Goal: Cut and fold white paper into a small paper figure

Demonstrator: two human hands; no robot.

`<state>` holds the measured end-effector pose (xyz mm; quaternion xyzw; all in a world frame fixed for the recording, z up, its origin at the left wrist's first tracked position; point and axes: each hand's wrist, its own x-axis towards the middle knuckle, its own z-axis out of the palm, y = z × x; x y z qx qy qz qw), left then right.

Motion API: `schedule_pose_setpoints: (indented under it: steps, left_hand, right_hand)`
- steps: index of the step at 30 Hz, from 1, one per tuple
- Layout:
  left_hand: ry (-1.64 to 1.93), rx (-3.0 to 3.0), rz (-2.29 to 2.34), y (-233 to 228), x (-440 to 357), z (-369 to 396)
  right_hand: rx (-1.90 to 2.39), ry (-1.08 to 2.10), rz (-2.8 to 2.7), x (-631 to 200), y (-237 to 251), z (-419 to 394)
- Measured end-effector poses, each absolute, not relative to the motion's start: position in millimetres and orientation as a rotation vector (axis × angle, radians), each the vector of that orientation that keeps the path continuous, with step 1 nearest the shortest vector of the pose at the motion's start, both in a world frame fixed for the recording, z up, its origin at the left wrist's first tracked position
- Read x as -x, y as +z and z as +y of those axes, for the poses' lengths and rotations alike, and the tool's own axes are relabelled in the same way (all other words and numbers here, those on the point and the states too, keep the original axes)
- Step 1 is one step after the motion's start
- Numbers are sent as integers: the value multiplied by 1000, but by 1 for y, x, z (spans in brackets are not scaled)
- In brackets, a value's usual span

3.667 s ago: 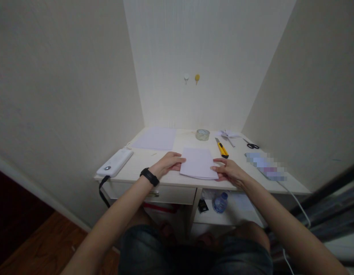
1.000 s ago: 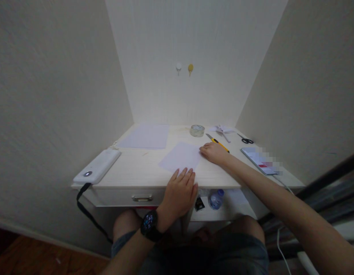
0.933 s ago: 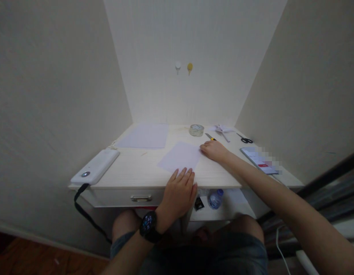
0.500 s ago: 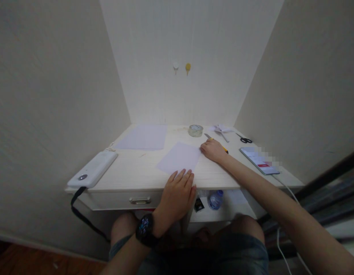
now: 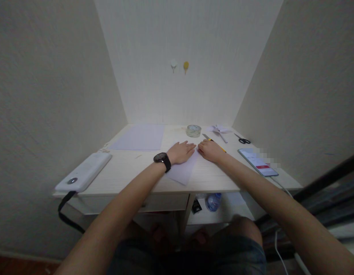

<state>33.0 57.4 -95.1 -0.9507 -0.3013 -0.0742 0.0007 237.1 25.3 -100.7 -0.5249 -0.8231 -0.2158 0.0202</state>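
A small white sheet of paper (image 5: 183, 172) lies on the pale wooden desk (image 5: 131, 172) in front of me. My left hand (image 5: 181, 151), with a black watch on the wrist, lies flat on the sheet's far part, fingers pointing right. My right hand (image 5: 209, 149) rests at the sheet's far right corner, fingertips almost touching the left hand's. Part of the sheet is hidden under both hands. A yellow utility knife (image 5: 207, 137) lies just behind my right hand.
A larger white sheet (image 5: 138, 136) lies at the back left, a tape roll (image 5: 193, 130) and folded paper (image 5: 219, 130) at the back, scissors (image 5: 242, 139) and a phone (image 5: 257, 162) on the right. A white power bank (image 5: 84, 172) sits at the left edge. Walls enclose three sides.
My left hand has moved from the sheet's near edge forward onto its far part, beside my right hand. The right hand has barely moved. The view has shifted slightly.
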Motion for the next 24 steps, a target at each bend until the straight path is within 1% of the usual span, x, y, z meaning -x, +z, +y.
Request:
schedule_pose_setpoints:
  steps: [2, 6, 9, 20, 24]
  left_hand:
    - [-131, 3012, -1003, -107, -33, 72]
    - [-173, 3009, -1012, -122, -30, 79]
    - [-149, 3018, -1002, -122, -29, 78]
    - [-118, 3002, -1004, -118, -32, 73]
    - [-127, 3004, -1017, -120, -33, 74]
  right_hand:
    - [1609, -657, -2573, -237, -100, 25]
    - [1495, -580, -2634, -235, -101, 19]
    - [1362, -566, -2695, -230, -102, 9]
    - [874, -686, -2806, -188, -105, -45]
    - [768, -651, -2880, -174, -103, -63]
